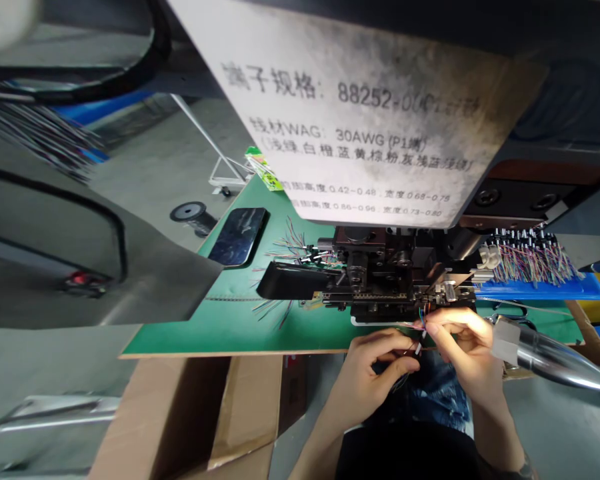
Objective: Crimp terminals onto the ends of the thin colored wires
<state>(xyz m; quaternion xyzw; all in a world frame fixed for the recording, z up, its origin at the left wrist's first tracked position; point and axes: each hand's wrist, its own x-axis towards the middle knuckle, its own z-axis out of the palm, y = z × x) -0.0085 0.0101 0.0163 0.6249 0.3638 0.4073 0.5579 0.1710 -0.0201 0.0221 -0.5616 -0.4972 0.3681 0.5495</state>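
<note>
My left hand (375,373) is closed, thumb and fingers pinched around a thin cable (419,348) with a white band and a dark sleeve. My right hand (463,343) pinches the fine coloured wires (423,320) that fan out of the same cable. Those wire ends point up toward the working head of a black crimping machine (380,267), just beyond my fingers. Whether any wire end touches the machine's die is too small to tell. A strip of metal terminals (380,295) runs sideways into the machine.
On the green tabletop (205,333) lie a phone (238,237) and loose wire bundles (295,250). Many cables with frayed ends hang over a blue rack (540,288) at right. A metal lamp (555,357) reaches in beside my right wrist. Cardboard boxes (250,407) stand below the table edge.
</note>
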